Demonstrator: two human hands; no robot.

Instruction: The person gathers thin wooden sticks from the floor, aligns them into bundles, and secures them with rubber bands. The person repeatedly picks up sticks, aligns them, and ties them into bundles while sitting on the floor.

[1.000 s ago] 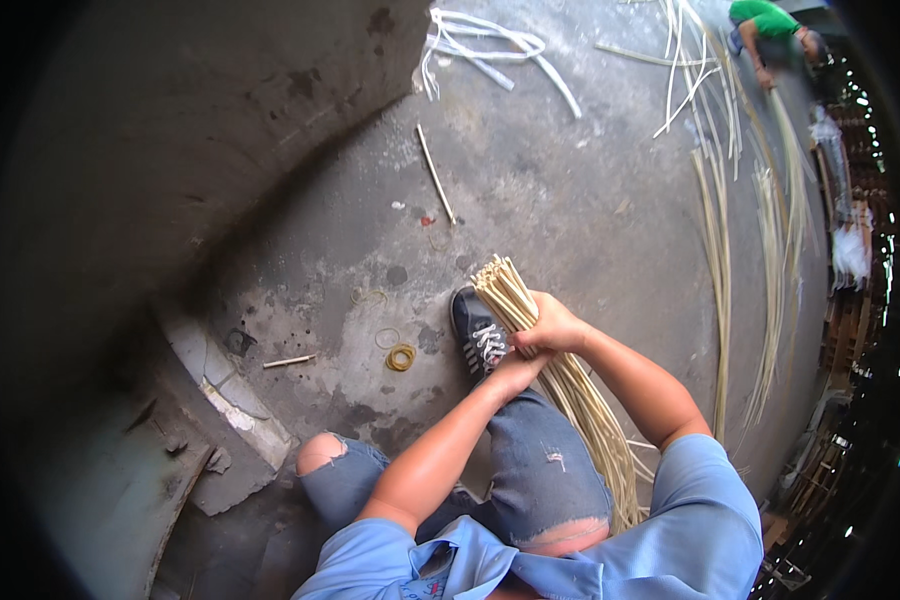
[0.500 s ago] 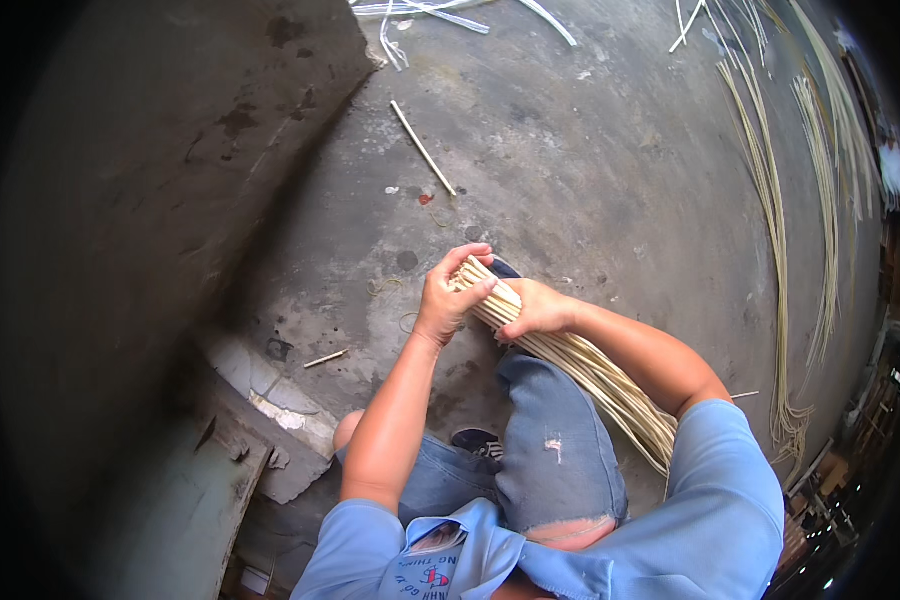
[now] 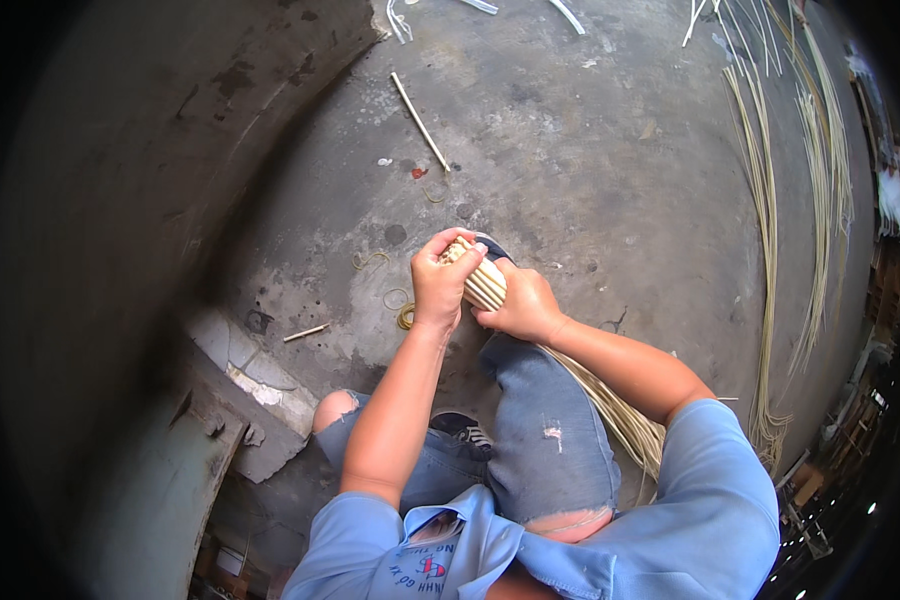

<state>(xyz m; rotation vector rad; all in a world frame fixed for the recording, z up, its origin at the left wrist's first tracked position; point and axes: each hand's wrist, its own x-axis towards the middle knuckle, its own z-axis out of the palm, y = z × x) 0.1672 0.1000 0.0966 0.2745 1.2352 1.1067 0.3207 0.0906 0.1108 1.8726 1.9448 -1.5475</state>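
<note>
A thick bundle of pale cane rods (image 3: 484,288) slants from its cut ends in front of me down past my right knee. My left hand (image 3: 437,290) is closed around the bundle's end, its thumb lying over the rods. Just below it, my right hand (image 3: 525,304) wraps the same bundle from the right. The rods' long tail (image 3: 618,415) runs under my right forearm and out beside my thigh. A dark shoe shows partly behind the bundle's end.
Thin yellowish loops (image 3: 406,314) lie on the concrete floor left of my hands. A loose cane piece (image 3: 420,122) lies ahead, and a short stick (image 3: 306,332) to the left. Long cane strands (image 3: 767,220) stretch along the right. A dark slab-like surface (image 3: 160,130) fills the left.
Both hands have shifted slightly left in view with the bundle between them. My right hand now covers more of the rods, and its knuckles face up more. The floor loops show more fully.
</note>
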